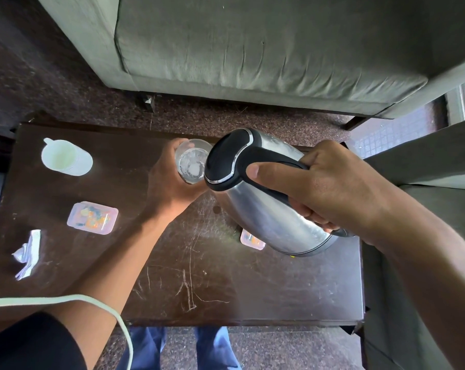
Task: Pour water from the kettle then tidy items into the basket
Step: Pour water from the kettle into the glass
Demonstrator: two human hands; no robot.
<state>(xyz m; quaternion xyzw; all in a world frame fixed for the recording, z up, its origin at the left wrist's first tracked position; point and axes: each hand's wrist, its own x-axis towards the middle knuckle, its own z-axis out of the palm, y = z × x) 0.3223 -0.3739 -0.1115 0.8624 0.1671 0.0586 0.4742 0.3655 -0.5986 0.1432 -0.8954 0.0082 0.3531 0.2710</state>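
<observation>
A steel kettle (274, 209) with a black lid and handle is tilted to the left over the dark wooden table (226, 284). My right hand (333, 188) grips its handle. Its spout end covers the rim of a clear glass (192, 162) with water in it, which my left hand (170, 182) holds from the left side near the table's far edge. The spout itself is hidden behind the lid. No basket is in view.
A white mug (65, 160) stands at the far left. A clear lidded box with colourful contents (92, 217) and a crumpled white tissue (28, 253) lie on the left. Another small box (250, 240) peeks from under the kettle. A grey sofa (252, 49) is beyond.
</observation>
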